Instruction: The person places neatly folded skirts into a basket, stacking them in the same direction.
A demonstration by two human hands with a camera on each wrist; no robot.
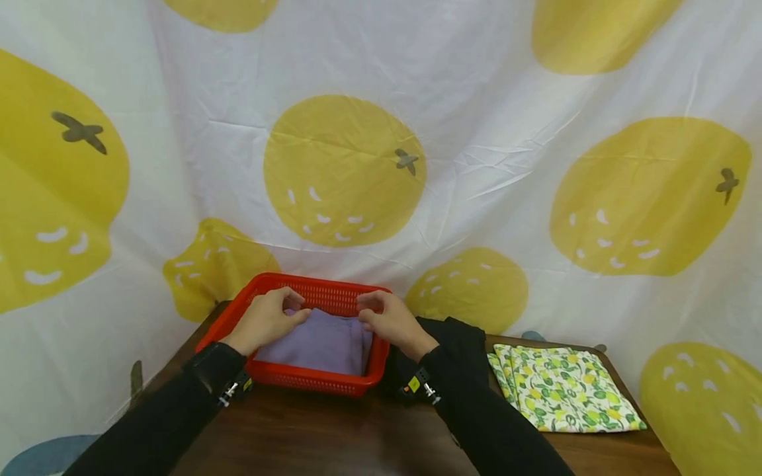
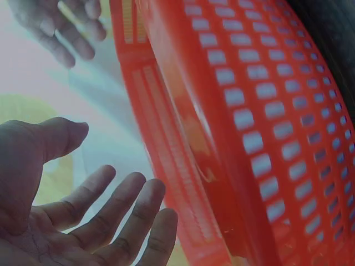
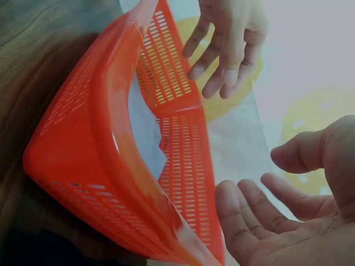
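Both arms in black sleeves (image 1: 482, 416) reach forward over the surface (image 1: 297, 433). The left grip (image 1: 266, 322) and right grip (image 1: 393, 322) hover above the red basket (image 1: 309, 380), turned inward, fingers apart and softly bent, holding nothing; the folded purple cloth (image 1: 315, 344) lies inside the basket.

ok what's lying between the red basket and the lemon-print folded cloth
A black cloth, partly hidden by the right sleeve; the head view shows it.
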